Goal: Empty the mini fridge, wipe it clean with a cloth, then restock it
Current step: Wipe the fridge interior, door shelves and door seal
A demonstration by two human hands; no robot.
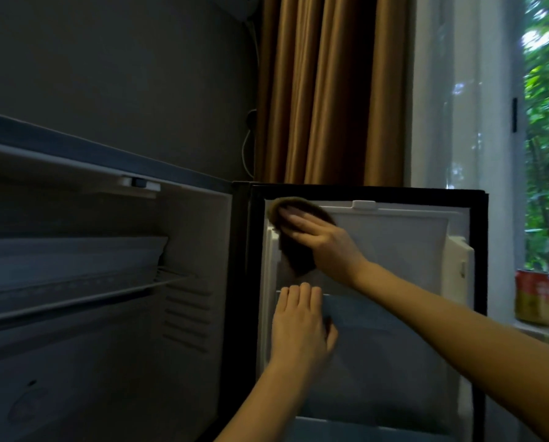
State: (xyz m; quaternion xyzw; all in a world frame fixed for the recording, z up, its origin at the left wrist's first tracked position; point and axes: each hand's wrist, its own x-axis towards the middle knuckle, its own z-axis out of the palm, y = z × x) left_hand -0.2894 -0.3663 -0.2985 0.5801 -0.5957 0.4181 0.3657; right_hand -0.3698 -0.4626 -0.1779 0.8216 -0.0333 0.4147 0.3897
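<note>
The mini fridge stands open, its dim white interior [187,250] on the left with a wire shelf [75,298] and nothing on it. The door's white inner panel [394,244] faces me at centre right. My right hand [321,237] presses a dark brown cloth [298,260] flat against the upper left of the panel, fingers straight. Below it, my left hand [298,327] holds the top edge of the translucent door bin [378,346], fingers hooked over the edge and thumb on the front.
A red and gold drink can [534,298] stands on the window sill at the right. Brown curtains [330,90] and a sheer white curtain hang behind the door. A dark grey wall [123,74] rises above the fridge.
</note>
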